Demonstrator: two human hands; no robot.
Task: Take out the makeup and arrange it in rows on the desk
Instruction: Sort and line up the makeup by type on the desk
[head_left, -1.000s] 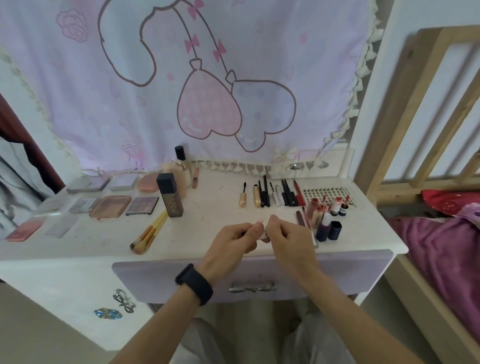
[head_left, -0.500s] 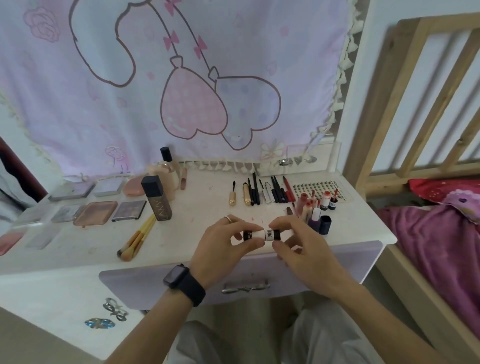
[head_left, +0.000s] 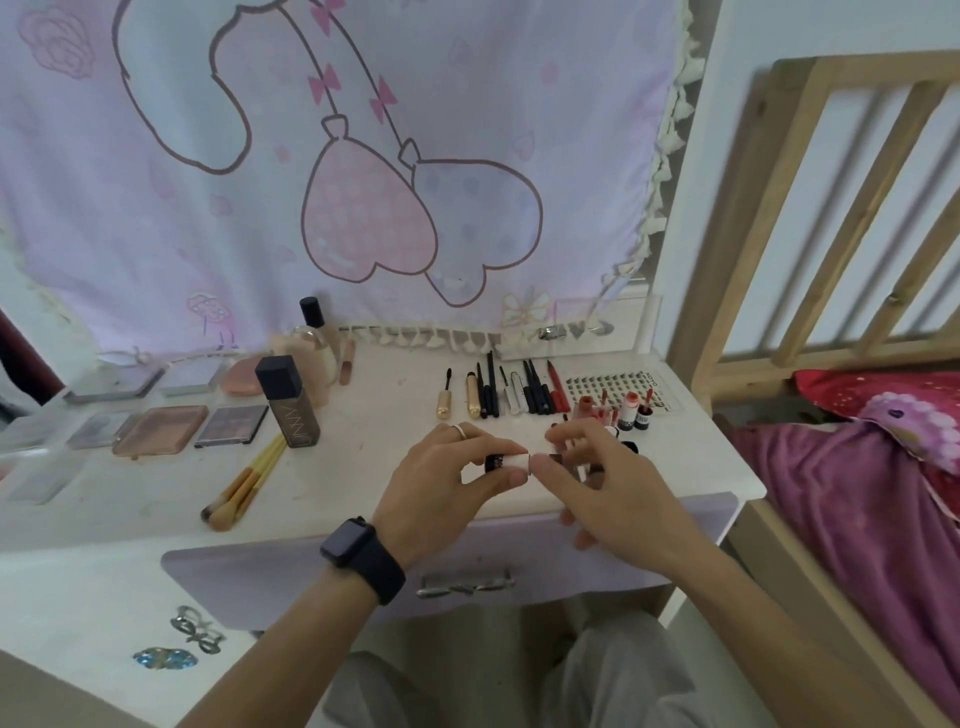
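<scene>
Since a second ago, the small tube (head_left: 506, 462) has come into clearer sight between my fingertips, which had nearly covered it. My left hand (head_left: 441, 483) pinches it between thumb and fingers. My right hand (head_left: 618, 499) pinches its other end, the remaining fingers loosely spread. The tube lies sideways, its left part black with pale lettering and its right part white. It is held just above the front edge of the white desk (head_left: 363, 467), near the lip products (head_left: 613, 410) and the row of pencils and mascaras (head_left: 498, 389).
</scene>
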